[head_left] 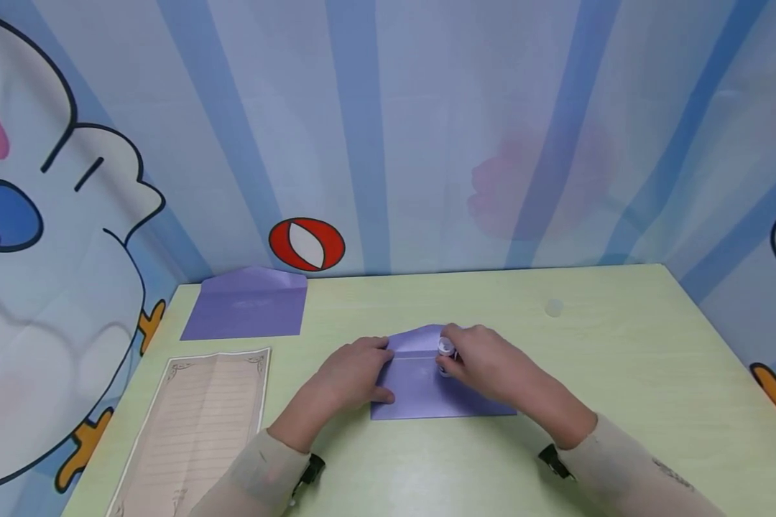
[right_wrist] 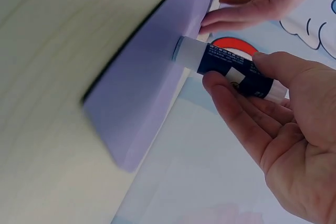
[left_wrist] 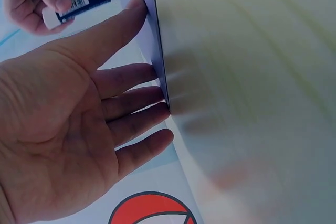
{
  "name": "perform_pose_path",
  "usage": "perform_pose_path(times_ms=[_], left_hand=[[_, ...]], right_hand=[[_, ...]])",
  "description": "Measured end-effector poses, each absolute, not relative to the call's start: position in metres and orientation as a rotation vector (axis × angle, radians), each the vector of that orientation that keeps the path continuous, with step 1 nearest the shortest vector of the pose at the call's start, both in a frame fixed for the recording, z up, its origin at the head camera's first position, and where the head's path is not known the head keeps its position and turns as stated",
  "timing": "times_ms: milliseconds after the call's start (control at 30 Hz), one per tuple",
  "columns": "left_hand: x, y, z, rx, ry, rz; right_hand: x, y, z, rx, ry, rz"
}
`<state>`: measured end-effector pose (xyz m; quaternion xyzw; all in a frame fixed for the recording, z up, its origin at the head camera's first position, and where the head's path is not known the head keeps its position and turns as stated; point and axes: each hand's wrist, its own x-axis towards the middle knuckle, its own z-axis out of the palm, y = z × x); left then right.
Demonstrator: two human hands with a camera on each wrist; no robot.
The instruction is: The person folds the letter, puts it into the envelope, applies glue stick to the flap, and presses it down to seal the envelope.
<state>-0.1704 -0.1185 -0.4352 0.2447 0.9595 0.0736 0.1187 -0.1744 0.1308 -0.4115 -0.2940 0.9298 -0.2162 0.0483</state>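
Observation:
A purple envelope (head_left: pixel 414 396) lies on the table with its flap laid open toward the far side. My right hand (head_left: pixel 485 362) pinches a glue stick (right_wrist: pixel 231 72) between thumb and fingers, its end down against the envelope near the flap fold. In the right wrist view the stick shows a dark blue label and white ends. My left hand (head_left: pixel 352 373) rests on the envelope's left edge, fingers extended; in the left wrist view its thumb and fingertips (left_wrist: pixel 139 8) touch the paper.
A second purple envelope (head_left: pixel 246 316) lies flap-open at the back left. In front of it is a lined letter sheet (head_left: pixel 197 424) with a decorated border. A small translucent cap (head_left: pixel 554 308) sits at the back right of the pale table (head_left: pixel 653 373). A printed curtain (head_left: pixel 427 143) hangs behind.

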Motion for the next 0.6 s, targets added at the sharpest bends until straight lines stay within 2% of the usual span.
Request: perform_pose_path(times_ms=[300,600], left_hand=[[-0.170,-0.121,-0.434,0.753,2.793,0.259],[-0.172,-0.122,-0.440,0.753,2.804,0.248]], right_hand=[[-0.174,0.155,-0.414,-0.924,2.873,-0.720],[-0.177,0.136,-0.420,-0.969,2.829,-0.792]])
